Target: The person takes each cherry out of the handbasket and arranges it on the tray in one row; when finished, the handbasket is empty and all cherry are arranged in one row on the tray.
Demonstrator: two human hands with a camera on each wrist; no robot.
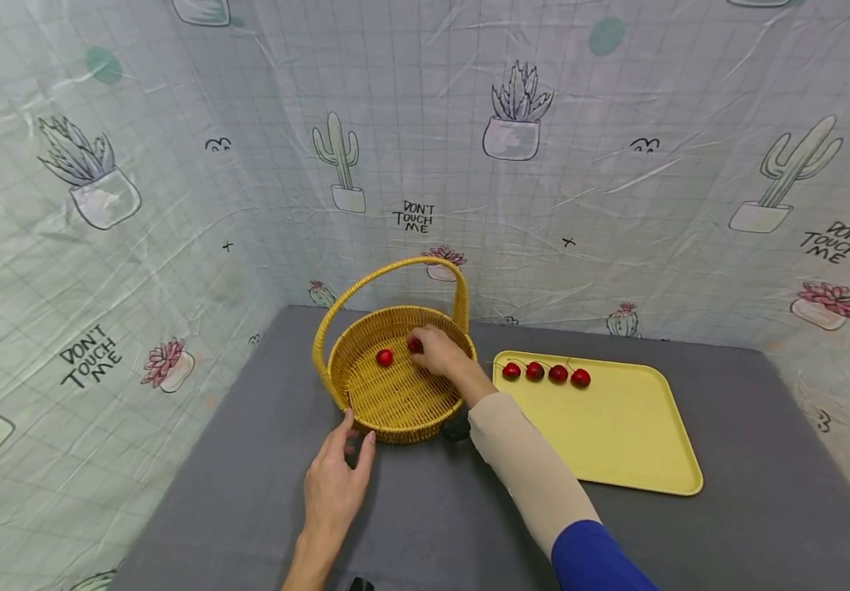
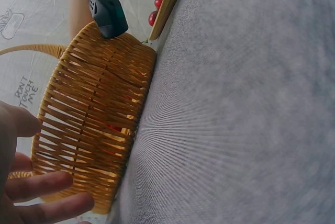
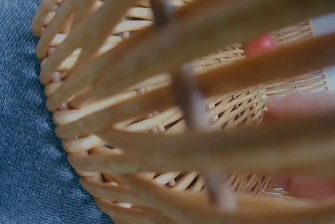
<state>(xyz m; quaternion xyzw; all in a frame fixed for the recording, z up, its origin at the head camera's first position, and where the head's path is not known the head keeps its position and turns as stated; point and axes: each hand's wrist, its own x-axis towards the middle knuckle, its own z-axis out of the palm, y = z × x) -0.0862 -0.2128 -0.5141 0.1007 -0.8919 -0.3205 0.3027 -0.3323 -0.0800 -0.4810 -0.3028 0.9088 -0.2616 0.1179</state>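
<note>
A round yellow wicker basket (image 1: 383,410) with a tall arched handle stands on the grey table. Inside it, my right hand (image 1: 439,351) pinches a dark red cherry (image 1: 415,345) just above the woven bottom. Another red cherry (image 1: 384,358) lies in the basket to the left of those fingers. My left hand (image 1: 336,476) is at the basket's front left rim, its fingers loosely spread and the thumb apart. In the left wrist view, the left fingers (image 2: 42,185) are beside the wicker wall. The right wrist view looks through blurred wicker strands, which hide most of the right hand.
Right of the basket lies a yellow tray (image 1: 617,427) with several stemmed cherries (image 1: 558,374) in a row near its far left edge. A black wrist device (image 1: 456,427) sits against the basket's right side. Behind the table hangs a printed cloth (image 1: 572,197).
</note>
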